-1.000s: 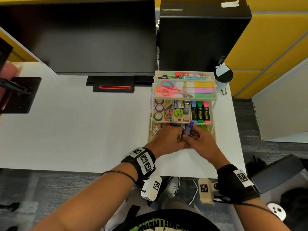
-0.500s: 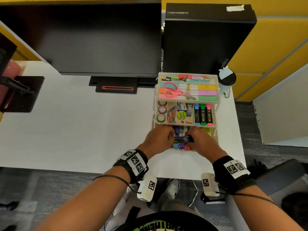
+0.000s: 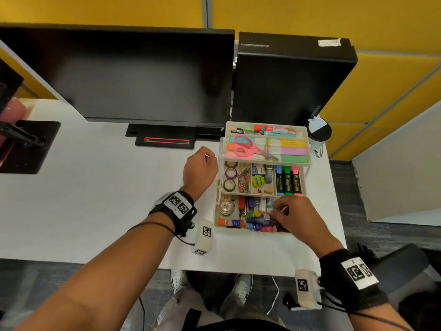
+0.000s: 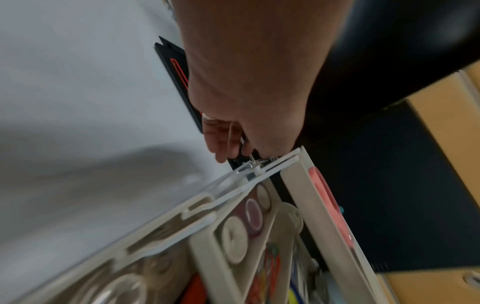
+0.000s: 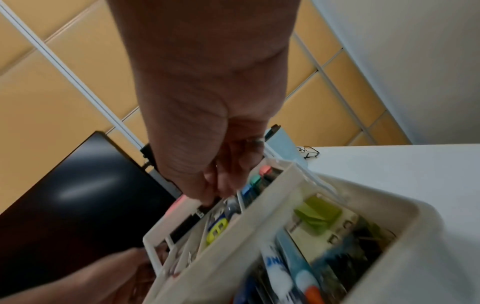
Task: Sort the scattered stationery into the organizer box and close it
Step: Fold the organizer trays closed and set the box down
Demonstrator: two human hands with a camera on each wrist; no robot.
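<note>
Head view shows the organizer box (image 3: 263, 231) standing open at the right end of the white bench (image 3: 95, 199), its three tiers fanned out from the near edge toward the far edge. We see the left hand (image 3: 200, 167) just beside the left wall of the box, level with the middle tier. Left wrist view shows its fingers (image 4: 221, 142) hanging loosely curled near the white hinge arm (image 4: 259, 168) at the box's far left corner; we cannot tell whether they touch it, and they hold nothing. The right hand (image 3: 296, 217) rests over the right part of the bottom tier, fingers curled down among the contents; we cannot tell whether it grips anything.

Tier contents:
- Top tier, nearest the far edge: pink scissors (image 3: 250, 149) lying across pastel highlighters (image 3: 286, 151).
- Middle tier: tape rolls (image 3: 230, 174) in the left compartment, coloured paper clips (image 3: 244, 177) beside them, a green sharpener (image 3: 258, 181), and three dark highlighters (image 3: 287, 181) with blue, green and pink caps in the right compartment.
- Bottom tier: a glue stick (image 3: 230, 222) at the near left, and a purple marker (image 3: 257, 219) lying just beside the right hand's fingertips.

Behind the box stand a black monitor (image 3: 133, 75) and a black computer case (image 3: 286, 82). A cup with a lid (image 3: 318, 133) sits at the far right corner.
</note>
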